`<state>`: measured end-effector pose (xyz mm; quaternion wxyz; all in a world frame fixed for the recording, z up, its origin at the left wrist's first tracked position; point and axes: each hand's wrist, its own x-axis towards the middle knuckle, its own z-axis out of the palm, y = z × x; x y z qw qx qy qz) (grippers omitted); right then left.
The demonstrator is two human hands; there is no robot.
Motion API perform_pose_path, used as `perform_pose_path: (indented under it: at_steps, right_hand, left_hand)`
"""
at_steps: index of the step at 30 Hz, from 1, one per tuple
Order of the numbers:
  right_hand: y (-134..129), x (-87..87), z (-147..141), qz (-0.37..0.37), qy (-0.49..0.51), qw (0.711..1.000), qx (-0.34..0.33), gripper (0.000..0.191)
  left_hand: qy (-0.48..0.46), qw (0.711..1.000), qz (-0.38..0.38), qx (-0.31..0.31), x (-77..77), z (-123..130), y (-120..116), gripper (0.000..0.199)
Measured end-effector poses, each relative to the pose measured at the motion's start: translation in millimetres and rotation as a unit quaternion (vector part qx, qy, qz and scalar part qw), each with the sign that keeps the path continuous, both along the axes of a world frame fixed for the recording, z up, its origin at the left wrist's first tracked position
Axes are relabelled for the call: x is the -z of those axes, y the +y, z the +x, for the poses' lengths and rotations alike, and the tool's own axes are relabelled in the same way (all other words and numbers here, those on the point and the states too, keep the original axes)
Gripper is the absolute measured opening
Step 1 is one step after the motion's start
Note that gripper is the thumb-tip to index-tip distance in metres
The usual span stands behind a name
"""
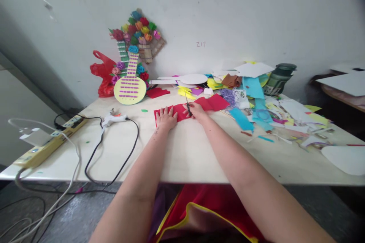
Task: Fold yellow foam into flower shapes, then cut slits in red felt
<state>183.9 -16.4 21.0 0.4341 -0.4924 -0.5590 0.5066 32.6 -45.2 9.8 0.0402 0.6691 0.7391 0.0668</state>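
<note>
A long strip of red crepe paper (209,103) lies across the middle of the table. Pressing flat on its left end is my left hand (167,118), fingers spread. My right hand (195,110) grips a pair of scissors (188,109) with dark handles over the strip's middle. The scissor blades point away from me, toward the wall; whether they touch the paper I cannot tell. A smaller folded red piece (157,92) rests behind the strip on the left.
At left are a glue gun (114,119) with a looping black cord and a power strip (51,142). A yellow paper guitar (130,90) and paper flowers (139,26) stand against the wall. Paper scraps (288,115) and a green bottle (279,79) crowd the right.
</note>
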Motion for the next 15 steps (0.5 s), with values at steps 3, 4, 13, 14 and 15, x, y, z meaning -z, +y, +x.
perform_pose_path:
  at_steps: [3,4,13,14,15]
  right_hand:
    - [1.3,3.3,-2.8,0.011,-0.02,1.0,0.007,0.03]
    - [1.8,4.1,-3.5,0.013,-0.026,1.0,0.012,0.031]
    - [6.0,4.1,-2.6,0.01,-0.012,0.999,0.043,0.025]
    - [6.7,3.5,-1.4,0.009,-0.009,0.999,0.05,0.023]
    - [7.4,2.9,0.0,0.009,-0.008,0.998,0.058,0.022]
  left_hand:
    - [0.001,1.0,0.004,-0.001,1.4,-0.7,0.3,0.064]
    - [0.0,1.0,0.004,-0.002,2.0,-1.0,0.5,0.064]
    - [0.003,1.0,0.001,-0.008,2.5,-1.4,1.6,0.064]
    - [0.003,1.0,-0.001,-0.008,2.1,-1.3,1.5,0.064]
    - [0.002,1.0,-0.002,-0.008,1.8,-1.3,1.4,0.064]
